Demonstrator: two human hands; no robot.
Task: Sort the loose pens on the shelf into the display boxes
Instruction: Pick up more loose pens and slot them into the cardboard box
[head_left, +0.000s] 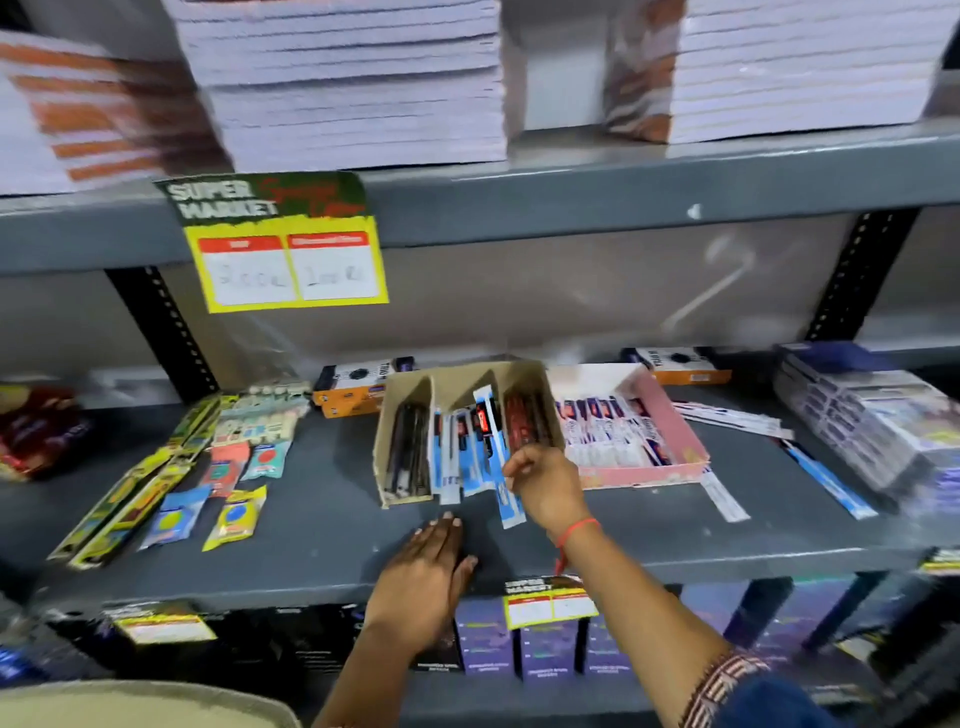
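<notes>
Matt grey metal shelf (311, 519) — plain brown cardboard box (402, 395), glossy plastic-wrapped pens (470, 467).

My grey metal shelf (322, 530) carried a brown divided display box (415, 395) at its middle and a pink display box (675, 441) just beside it on the right. Loose pens (727, 415) lay past the pink box, near stacked packs (857, 415). Yellow-green packets (130, 499) and eraser cards (234, 519) lay to the left. My left hand (431, 561) rested flat on the front edge.
</notes>
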